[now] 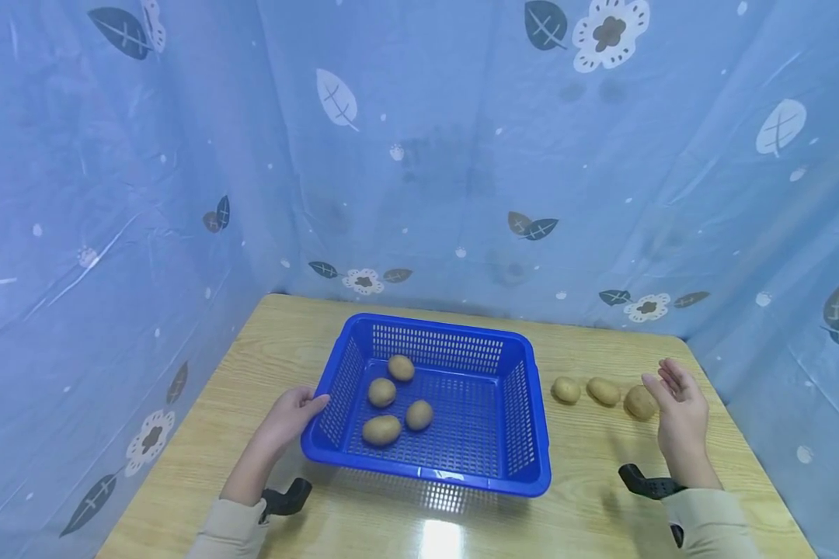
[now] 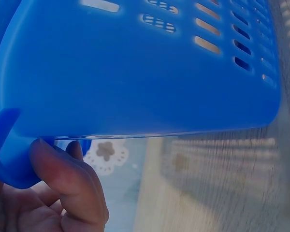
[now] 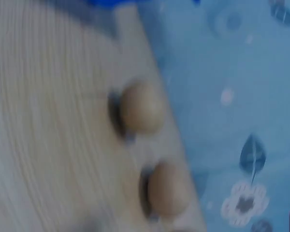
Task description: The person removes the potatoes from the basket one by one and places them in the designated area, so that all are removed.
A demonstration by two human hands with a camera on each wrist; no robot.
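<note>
A blue plastic basket with slotted walls holds several potatoes, grouped toward its left side. My left hand grips the basket's left rim, thumb on top; the left wrist view shows fingers curled under that rim. To the right of the basket, three potatoes lie in a row on the table: a small round one, an oval one and a larger one. My right hand is just right of the largest, fingers loosely extended, holding nothing. Whether it touches that potato I cannot tell.
The light wooden table reflects a bright light near its front. A blue curtain printed with leaves and flowers hangs along the back and both sides. Black wrist mounts sit at both wrists.
</note>
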